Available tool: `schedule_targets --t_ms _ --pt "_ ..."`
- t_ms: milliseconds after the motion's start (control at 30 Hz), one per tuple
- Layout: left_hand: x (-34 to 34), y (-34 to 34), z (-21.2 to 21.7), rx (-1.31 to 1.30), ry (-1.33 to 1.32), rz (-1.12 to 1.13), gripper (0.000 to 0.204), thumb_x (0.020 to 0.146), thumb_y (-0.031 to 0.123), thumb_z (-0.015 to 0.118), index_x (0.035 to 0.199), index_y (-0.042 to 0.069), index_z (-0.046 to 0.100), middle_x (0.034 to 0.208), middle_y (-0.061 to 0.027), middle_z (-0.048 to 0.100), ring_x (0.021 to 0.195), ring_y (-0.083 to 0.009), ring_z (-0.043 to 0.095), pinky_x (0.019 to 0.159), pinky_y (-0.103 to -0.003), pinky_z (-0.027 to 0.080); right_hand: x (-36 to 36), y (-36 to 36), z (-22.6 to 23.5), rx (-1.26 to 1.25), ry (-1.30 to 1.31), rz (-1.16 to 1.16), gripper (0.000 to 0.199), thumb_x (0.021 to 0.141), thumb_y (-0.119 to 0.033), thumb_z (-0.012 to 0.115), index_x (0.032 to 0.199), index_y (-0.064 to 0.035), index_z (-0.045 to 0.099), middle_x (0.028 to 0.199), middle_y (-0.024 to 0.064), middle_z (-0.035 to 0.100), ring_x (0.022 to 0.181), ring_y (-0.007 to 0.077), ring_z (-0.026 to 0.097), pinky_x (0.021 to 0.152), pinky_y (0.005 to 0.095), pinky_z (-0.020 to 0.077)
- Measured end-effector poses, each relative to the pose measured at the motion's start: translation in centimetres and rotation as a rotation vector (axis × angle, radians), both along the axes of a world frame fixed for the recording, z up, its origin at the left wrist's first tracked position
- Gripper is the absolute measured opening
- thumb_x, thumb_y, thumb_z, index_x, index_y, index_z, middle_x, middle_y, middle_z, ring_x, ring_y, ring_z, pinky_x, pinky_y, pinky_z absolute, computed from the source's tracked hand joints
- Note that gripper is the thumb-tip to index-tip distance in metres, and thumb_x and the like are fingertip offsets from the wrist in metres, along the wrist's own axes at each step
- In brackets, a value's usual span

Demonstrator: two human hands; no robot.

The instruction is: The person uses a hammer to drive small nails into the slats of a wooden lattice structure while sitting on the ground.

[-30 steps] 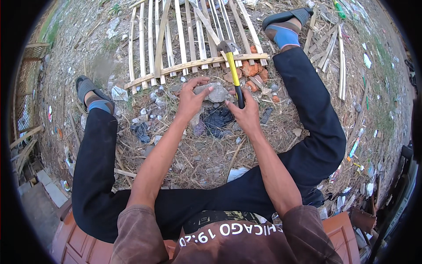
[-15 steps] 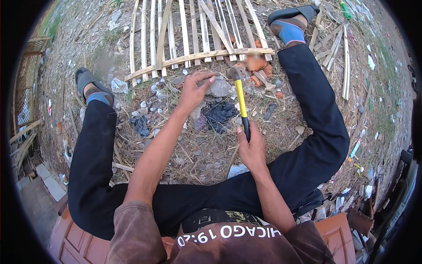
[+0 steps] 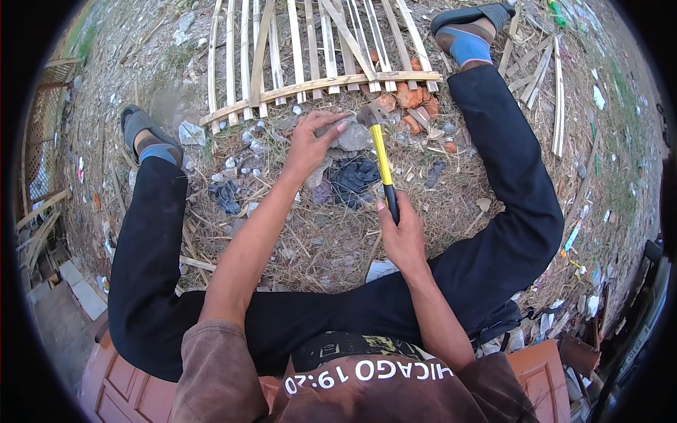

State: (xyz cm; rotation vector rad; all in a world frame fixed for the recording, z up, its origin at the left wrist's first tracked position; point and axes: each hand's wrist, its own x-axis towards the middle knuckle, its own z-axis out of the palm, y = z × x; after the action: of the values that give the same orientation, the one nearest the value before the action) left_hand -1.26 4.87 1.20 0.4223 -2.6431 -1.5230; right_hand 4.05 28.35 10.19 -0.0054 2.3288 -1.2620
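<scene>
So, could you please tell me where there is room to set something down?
The straw-strewn ground between the black scrap, lap and both forearms looks freest; it's crowded around the hammer, stone, left hand and orange rubble.

A head-worn fisheye looks down over the legs [image 3: 518,176], its rim hard to judge.

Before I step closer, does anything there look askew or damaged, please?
Yes: one wooden slat slants across the slatted frame, where most run lengthwise. Jagged orange pieces, apparently broken, lie by the frame's right end, near the hammer.
</scene>
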Motion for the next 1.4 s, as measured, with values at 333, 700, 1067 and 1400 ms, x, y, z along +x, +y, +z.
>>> schedule_targets --t_ms 333,700,1067,1400 --pt "-0.2 0.0 -0.3 0.107 0.023 0.02 0.027 0.089 0.025 0.075 0.114 0.016 0.077 0.108 -0.0063 0.068 0.111 -0.0236 0.055 0.102 -0.039 0.039 0.4 -0.6 -0.9 0.026 0.019 0.034 0.024 0.1 -0.022 0.059 0.113 -0.0023 0.054 0.067 0.02 0.059 0.06 0.0387 0.062 0.057 0.0471 0.0436" --pt "-0.1 0.3 -0.3 0.095 0.016 0.041 0.028 0.089 0.027 0.075 0.115 0.016 0.076 0.107 -0.0056 0.067 0.11 -0.0237 0.053 0.102 -0.04 0.039 0.1 -0.8 -1.2 0.017 -0.023 0.007 0.022 0.1 -0.019 0.058 0.113 -0.0024 0.054 0.068 0.0206 0.06 0.062 0.0388 0.063 0.058 0.0466 0.0446" --pt "0.0 0.3 -0.4 0.068 0.038 0.048 0.031 0.087 0.028 0.077 0.114 0.013 0.076 0.109 -0.0064 0.068 0.109 -0.0241 0.055 0.103 -0.04 0.039 -0.2 -1.5 -1.0 0.005 -0.027 0.019 0.023 0.1 -0.021 0.058 0.112 -0.0018 0.054 0.066 0.0206 0.058 0.06 0.0382 0.061 0.057 0.0467 0.0438" --pt "0.1 3.1 -0.5 -0.141 0.097 0.239 0.023 0.095 0.026 0.067 0.11 0.011 0.076 0.106 -0.01 0.069 0.103 -0.0293 0.058 0.095 -0.042 0.043 -0.2 -1.7 -1.9 -0.005 -0.048 0.001 0.021 0.1 -0.02 0.058 0.111 -0.0019 0.054 0.064 0.0211 0.058 0.058 0.0419 0.06 0.056 0.0484 0.0431"
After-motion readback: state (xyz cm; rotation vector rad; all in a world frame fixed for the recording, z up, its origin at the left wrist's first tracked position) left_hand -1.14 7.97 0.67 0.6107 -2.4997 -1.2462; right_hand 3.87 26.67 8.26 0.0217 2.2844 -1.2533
